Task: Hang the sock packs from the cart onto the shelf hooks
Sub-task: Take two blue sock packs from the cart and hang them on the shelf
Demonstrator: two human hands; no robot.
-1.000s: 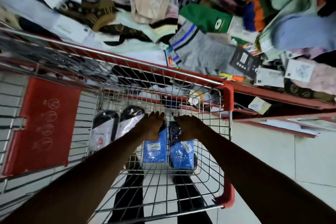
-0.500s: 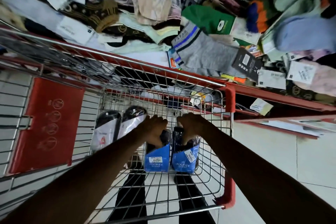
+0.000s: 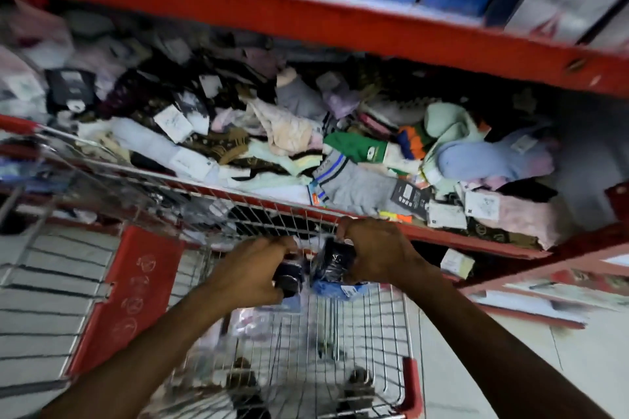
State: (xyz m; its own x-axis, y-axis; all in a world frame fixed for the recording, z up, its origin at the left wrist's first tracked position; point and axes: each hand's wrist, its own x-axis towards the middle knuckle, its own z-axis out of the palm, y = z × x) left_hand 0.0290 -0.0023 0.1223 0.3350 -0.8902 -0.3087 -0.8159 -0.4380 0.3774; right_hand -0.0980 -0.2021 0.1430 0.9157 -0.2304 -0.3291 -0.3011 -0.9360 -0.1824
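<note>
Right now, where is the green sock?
In the head view, the green sock lies right of centre in the sock pile on the lower shelf, just above the grey sock.

1. The left hand (image 3: 253, 269) grips a dark sock pack (image 3: 289, 277) above the wire cart (image 3: 340, 343).
2. The right hand (image 3: 377, 253) grips a second pack (image 3: 335, 262), just beside the first.
3. Loose socks (image 3: 357, 185) heap along the red shelf (image 3: 306, 22) beyond the cart's far edge.

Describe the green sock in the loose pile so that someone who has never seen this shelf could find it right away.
Start at the red shelf edge just beyond the cart, where loose socks lie heaped. Look right of the pile's middle, directly above the grey sock with blue stripes. The green sock is the only solid bright green piece there, with a small round white logo near one end.
</note>
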